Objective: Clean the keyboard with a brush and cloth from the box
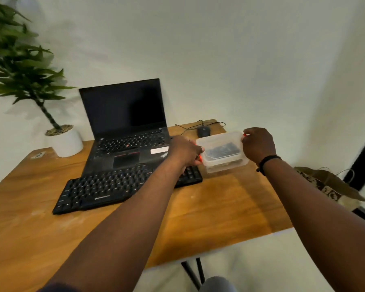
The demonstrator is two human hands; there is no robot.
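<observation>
Hands grip the translucent lidded plastic box by its ends, left hand and right hand, beside the black keyboard; it is probably light, stiff, slippery; red end clips suit prying.

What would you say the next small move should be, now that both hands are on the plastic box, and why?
Probably lift the lid off. The left hand and right hand grip opposite ends of the clear box at its red clips, it looks closed, and the dark items inside cannot be reached. The keyboard lies untouched.
</observation>
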